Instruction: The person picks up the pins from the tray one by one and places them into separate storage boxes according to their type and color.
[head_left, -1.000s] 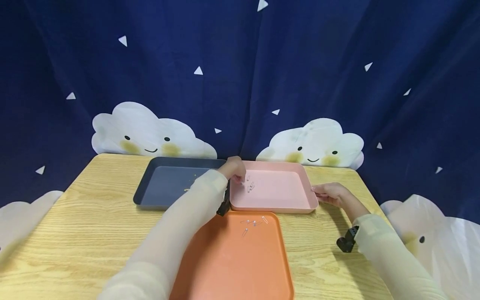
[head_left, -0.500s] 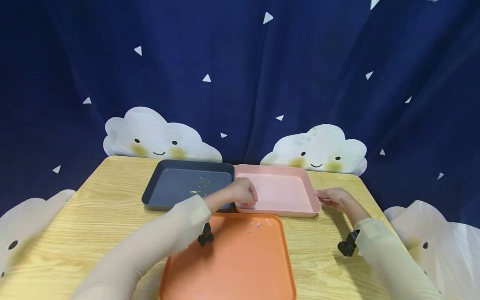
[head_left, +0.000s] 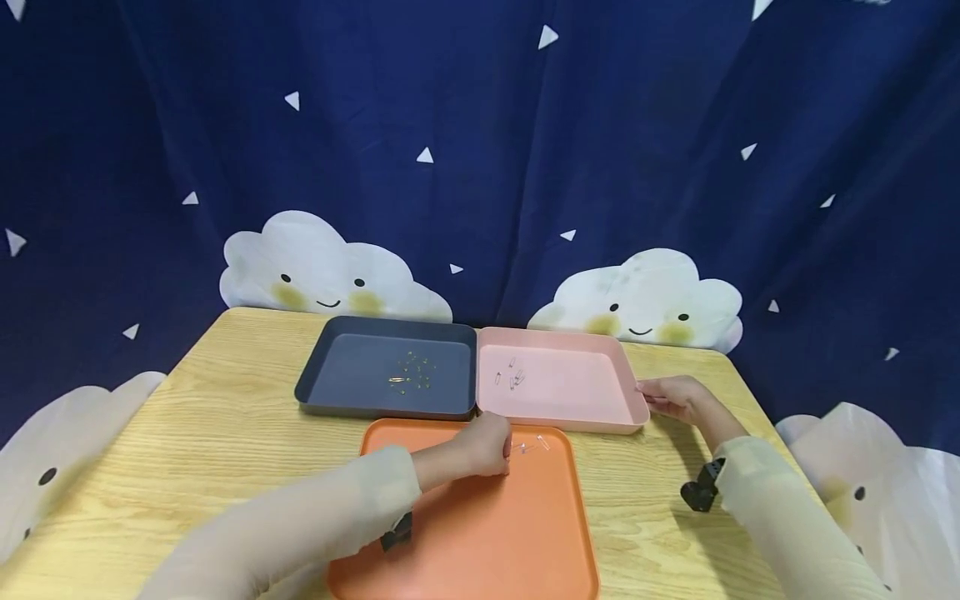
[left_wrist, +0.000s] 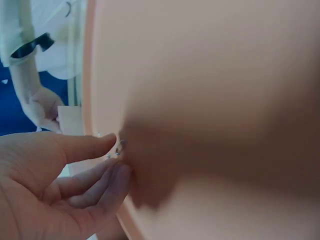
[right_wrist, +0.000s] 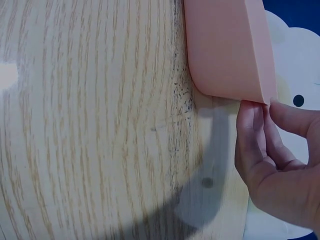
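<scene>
An orange tray [head_left: 487,533] lies at the table's front, with a few small silver pins [head_left: 534,444] near its far edge. My left hand [head_left: 506,454] rests there. In the left wrist view, the left hand [left_wrist: 117,155] pinches one silver pin [left_wrist: 119,148] between thumb and fingertips on the orange tray [left_wrist: 225,75]. Behind it sits a pink tray [head_left: 577,387] holding several silver pins [head_left: 512,377]. My right hand [head_left: 652,398] holds its right edge. The right wrist view shows the right hand [right_wrist: 265,112] gripping a corner of the pink tray [right_wrist: 225,45].
A dark grey tray [head_left: 360,375] with several gold pins [head_left: 412,373] touches the pink tray's left side. All trays sit on a wooden table [head_left: 187,433]. A blue curtain with white clouds [head_left: 315,267] hangs close behind.
My left hand has drawn back from the pink tray to the far edge of the orange tray, leaving silver pins in the pink tray. The right hand has stayed on the pink tray's edge.
</scene>
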